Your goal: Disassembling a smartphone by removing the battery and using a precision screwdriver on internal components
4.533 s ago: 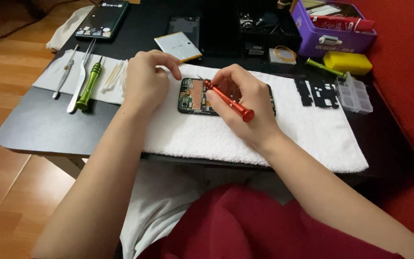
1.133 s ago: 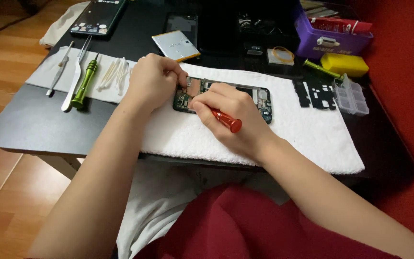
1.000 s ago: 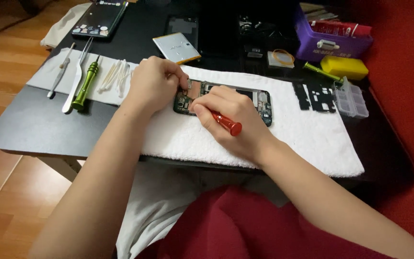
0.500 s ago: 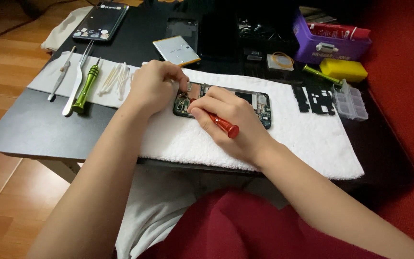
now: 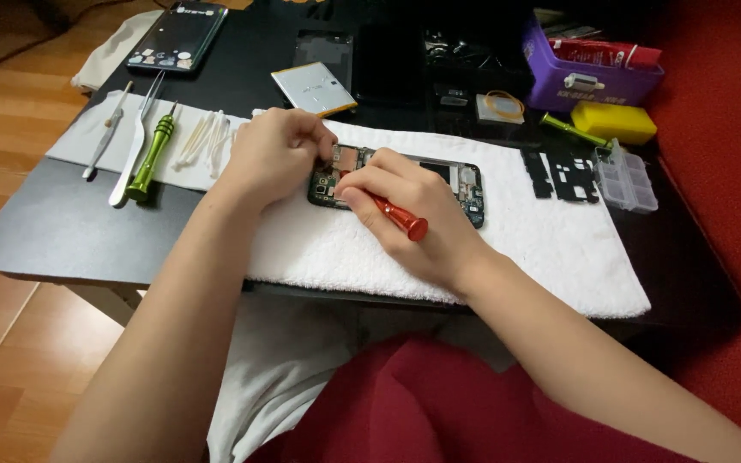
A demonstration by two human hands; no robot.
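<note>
Phone point(image 5: 439, 176): on towel point(image 5: 551, 249), long axis left-right.
Left hand point(image 5: 272, 159): pinches phone's left end.
Right hand point(image 5: 413, 219): clamped on red screwdriver point(image 5: 398, 214), tip at that end.
Nearer: both touching.

Far beyond the fingers point(image 5: 302, 141), up-left, lies 1 dark rectangular phone screen point(image 5: 177, 34) with small coloured icons. Well right of them, 1 red packet point(image 5: 606, 53) sits in a purple box point(image 5: 589, 84).
</note>
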